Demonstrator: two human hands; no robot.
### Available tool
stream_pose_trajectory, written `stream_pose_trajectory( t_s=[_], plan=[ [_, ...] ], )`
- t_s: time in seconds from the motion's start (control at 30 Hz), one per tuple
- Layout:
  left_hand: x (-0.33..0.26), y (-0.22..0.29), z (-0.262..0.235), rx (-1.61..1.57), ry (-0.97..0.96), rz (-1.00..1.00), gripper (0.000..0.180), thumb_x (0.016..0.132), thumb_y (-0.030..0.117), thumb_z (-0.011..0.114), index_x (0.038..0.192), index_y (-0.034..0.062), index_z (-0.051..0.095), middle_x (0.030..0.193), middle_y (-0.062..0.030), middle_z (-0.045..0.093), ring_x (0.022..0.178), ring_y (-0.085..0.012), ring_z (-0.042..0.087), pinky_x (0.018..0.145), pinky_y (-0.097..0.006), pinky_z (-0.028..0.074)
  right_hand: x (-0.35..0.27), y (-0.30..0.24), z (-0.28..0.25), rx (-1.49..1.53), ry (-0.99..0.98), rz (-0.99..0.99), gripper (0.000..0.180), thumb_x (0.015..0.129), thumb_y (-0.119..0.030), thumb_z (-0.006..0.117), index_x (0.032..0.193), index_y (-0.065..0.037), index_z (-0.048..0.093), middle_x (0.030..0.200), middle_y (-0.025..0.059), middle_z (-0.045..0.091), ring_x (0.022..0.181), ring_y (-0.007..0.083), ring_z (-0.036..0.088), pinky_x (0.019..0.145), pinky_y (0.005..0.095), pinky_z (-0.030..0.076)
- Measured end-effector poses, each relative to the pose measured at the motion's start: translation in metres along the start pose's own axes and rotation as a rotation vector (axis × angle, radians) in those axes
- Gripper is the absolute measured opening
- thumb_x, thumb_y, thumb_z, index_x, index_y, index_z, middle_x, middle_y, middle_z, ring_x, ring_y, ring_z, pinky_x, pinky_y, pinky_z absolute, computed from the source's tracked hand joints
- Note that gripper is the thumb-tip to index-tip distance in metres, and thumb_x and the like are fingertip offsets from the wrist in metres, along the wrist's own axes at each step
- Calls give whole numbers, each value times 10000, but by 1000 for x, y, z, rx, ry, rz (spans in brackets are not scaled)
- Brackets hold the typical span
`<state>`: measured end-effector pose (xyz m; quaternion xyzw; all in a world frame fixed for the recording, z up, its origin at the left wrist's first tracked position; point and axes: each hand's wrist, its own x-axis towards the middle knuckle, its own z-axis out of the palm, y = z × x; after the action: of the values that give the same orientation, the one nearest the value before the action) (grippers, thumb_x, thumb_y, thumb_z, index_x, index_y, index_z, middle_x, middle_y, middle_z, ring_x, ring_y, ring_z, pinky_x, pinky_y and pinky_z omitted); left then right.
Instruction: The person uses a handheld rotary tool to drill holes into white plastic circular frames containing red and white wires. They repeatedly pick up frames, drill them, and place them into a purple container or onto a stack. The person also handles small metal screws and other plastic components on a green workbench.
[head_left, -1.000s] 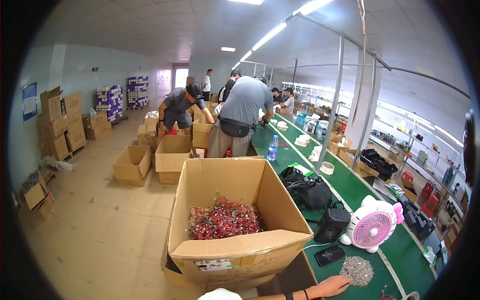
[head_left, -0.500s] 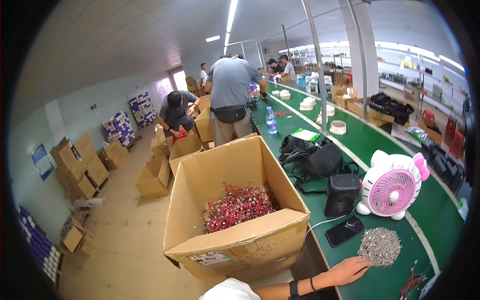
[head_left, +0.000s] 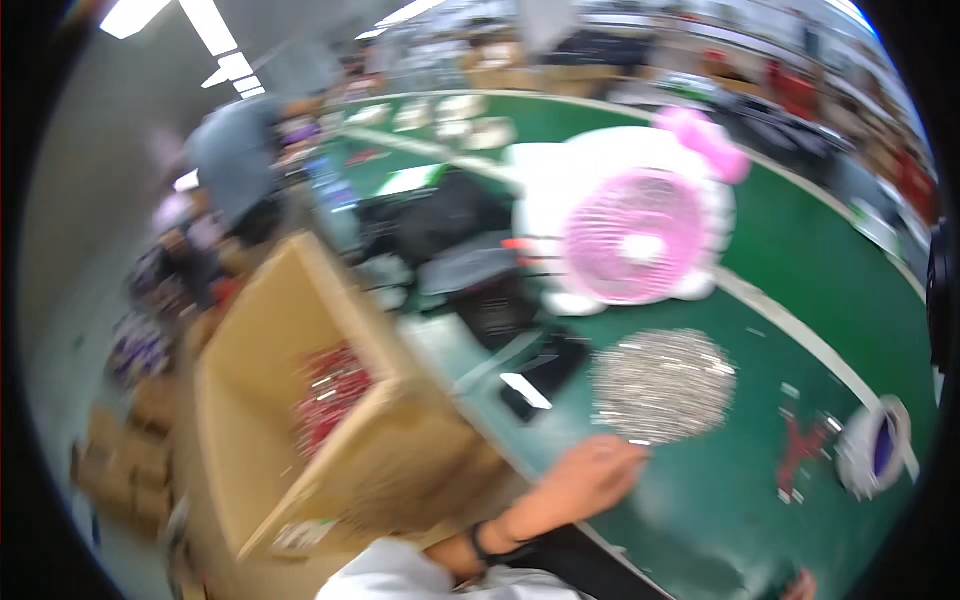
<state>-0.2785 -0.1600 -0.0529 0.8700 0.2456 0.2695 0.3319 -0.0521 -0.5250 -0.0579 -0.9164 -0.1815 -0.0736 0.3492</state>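
My left hand (head_left: pixel 592 476) rests on the green table, its fingertips at the near edge of a round pile of small silvery metal parts (head_left: pixel 664 386). Its fingers look bent together; anything between them is hidden by blur. At the lower right edge, only a bit of my right hand (head_left: pixel 801 586) shows, beside something dark. Right of the pile lie a few red wires with pale ends (head_left: pixel 798 455). A white roll with a purple inside (head_left: pixel 874 448) is next to them. Left of my left hand stands an open cardboard box (head_left: pixel 400 470) holding many red wires (head_left: pixel 335 398).
Behind the pile stands a white and pink cat-shaped fan (head_left: pixel 640 235). A dark phone (head_left: pixel 545 375) lies left of the pile, with a black bag (head_left: pixel 440 220) farther back. White round parts (head_left: pixel 490 133) stand farther along the table. A person in grey (head_left: pixel 235 155) is at far left.
The view has swung right and down and is blurred. The table's pile and fan now sit more central. Part of my right hand has come in at the lower right. My left hand stays by the pile.
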Motion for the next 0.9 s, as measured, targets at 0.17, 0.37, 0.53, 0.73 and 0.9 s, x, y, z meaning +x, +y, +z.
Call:
stream_pose_trajectory(
  t_s=[0.17,0.37,0.53,0.73,0.9],
  plan=[
    [15,12,-1,44,95,0,174,823,2,702,987,58,712,727,-84,596,653,-249,573,604,-351,465,16,8,16,321,61,42,321,962,-33,598,1274,-35,519,800,-30,457,684,38,426,611,188,337],
    [18,21,7,94,9,-16,164,827,15,690,984,57,708,717,-78,576,639,-252,538,604,-353,439,8,-1,6,366,135,100,299,909,0,650,1186,-18,539,744,-34,468,622,28,398,557,196,310],
    [11,23,7,78,44,-88,157,829,-19,662,977,24,695,731,-97,576,639,-234,538,612,-347,438,8,-13,9,355,118,145,169,895,6,670,1053,-21,617,721,-23,570,622,34,473,546,200,353],
    [13,18,7,72,12,-57,168,829,-30,659,984,21,696,723,-84,565,634,-225,526,596,-337,424,11,-14,10,265,108,126,73,907,-20,668,969,-12,628,714,-14,577,623,39,463,552,200,357],
    [16,17,7,84,4,-48,155,856,-16,648,991,33,705,722,-87,541,623,-195,518,581,-313,404,11,-19,10,206,106,112,34,940,-27,640,955,-12,614,731,-30,563,641,29,426,554,208,324]
  ],
)
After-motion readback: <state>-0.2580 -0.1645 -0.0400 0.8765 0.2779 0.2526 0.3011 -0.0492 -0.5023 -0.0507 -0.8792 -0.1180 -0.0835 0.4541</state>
